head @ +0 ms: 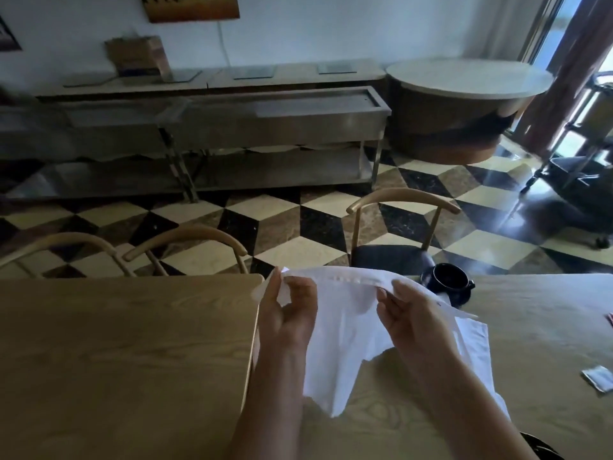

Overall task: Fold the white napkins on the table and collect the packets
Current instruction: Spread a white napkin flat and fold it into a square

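1. Napkin [345, 330]: the white cloth you are working on is lifted off the wooden table [126, 353], held up between your two hands over the gap where two tabletops meet, with its lower part hanging down in uneven points toward the wood.
2. Your left hand [287, 313] pinches the napkin's upper left corner between thumb and fingertips, palm turned inward, and a little of the cloth sticks out past the fingers.
3. Your right hand [413, 315] pinches the top edge further right, fingers curled over the hem, so the edge runs nearly straight between your two grips.
4. A second layer of white cloth [477, 353] lies flat on the table under and to the right of your right forearm; you cannot tell whether it is part of the same napkin or another one.
5. A silver packet [598, 378] lies on the table well to the right, near the frame edge, apart from the cloth.
6. A dark cup [447, 277] on a dark saucer stands on the table just behind your right hand, partly hidden by the raised napkin.
7. Wooden chairs [403, 227] stand at the far side of the table on a chequered floor.
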